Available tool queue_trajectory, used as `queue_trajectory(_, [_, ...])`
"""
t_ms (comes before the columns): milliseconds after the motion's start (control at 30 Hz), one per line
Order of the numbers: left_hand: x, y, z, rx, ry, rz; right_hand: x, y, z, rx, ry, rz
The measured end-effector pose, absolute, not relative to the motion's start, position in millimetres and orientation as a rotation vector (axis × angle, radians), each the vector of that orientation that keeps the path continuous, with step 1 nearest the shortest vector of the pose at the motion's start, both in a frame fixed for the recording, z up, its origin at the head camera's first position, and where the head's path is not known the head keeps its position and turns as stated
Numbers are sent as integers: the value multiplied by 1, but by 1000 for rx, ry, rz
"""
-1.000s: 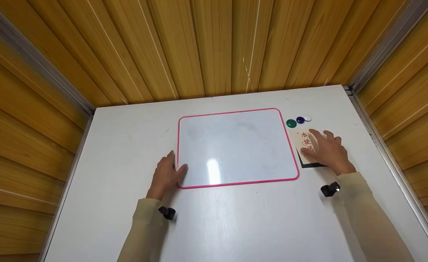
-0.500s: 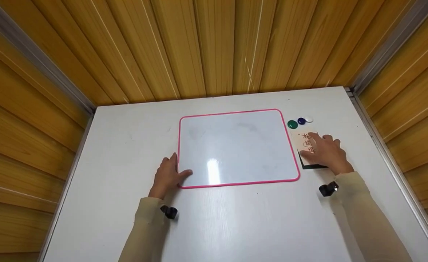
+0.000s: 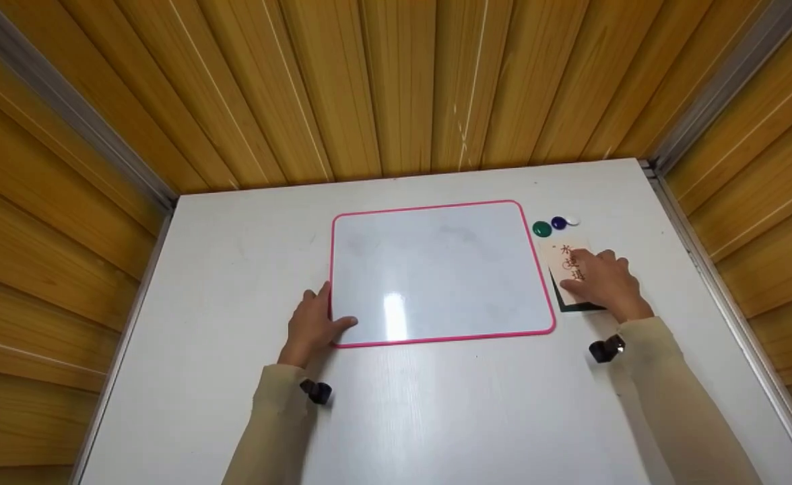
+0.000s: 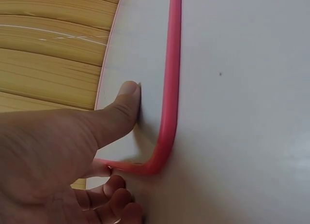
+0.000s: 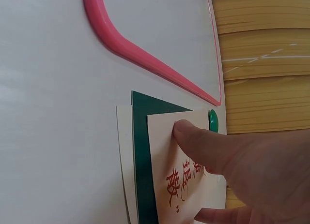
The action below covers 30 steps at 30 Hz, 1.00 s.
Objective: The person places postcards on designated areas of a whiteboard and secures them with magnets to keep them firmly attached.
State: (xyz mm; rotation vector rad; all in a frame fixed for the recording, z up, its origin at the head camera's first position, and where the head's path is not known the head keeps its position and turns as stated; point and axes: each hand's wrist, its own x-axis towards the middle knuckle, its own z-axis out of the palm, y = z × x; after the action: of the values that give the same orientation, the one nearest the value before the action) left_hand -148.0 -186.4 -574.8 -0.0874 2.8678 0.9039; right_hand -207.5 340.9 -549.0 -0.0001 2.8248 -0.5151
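Observation:
The whiteboard [image 3: 436,269] with a pink frame lies flat in the middle of the table. My left hand [image 3: 315,327] grips its near left edge; the left wrist view shows the thumb [image 4: 123,108] on the board's face and fingers curled by the corner. Right of the board, my right hand [image 3: 605,283] pinches a cream card [image 5: 169,137] with red-brown Chinese characters, its thumb [image 5: 193,139] lying across the card. A dark green card [image 5: 144,171] and a white one [image 5: 126,156] show from under it. The right fingers are partly hidden.
Three round magnets, green [image 3: 542,229], dark blue [image 3: 558,223] and white [image 3: 574,220], lie in a row beyond the cards, beside the board's far right corner. Yellow wood-look panels [image 3: 396,87] wall in the white table [image 3: 396,417] at the back and sides.
My left hand has shifted slightly right onto the board's edge, and its thumb reaches farther over the surface. The right hand has hardly moved on the cream card.

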Motion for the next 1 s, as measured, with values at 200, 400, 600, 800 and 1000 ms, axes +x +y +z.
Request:
queue_trajectory(200, [-147,-185,-574,-101,2869,913,-206,339,-549,5,2851,-524])
queue_trajectory(400, [-148,-184,-575,-98,2881,894,-206,339,-551,12,2859,-533])
queue_trajectory(600, [-147,-184,-576,-100,2890,887,-206,339,-551,16,2850,-539])
queue_trajectory(800, [-147,-185,-578,-95,2894,870,-204,339,-551,18,2857,-547])
queue_trajectory(1000, [-147,-185,-577,-81,2894,852,-204,338,-552,19,2868,-547])
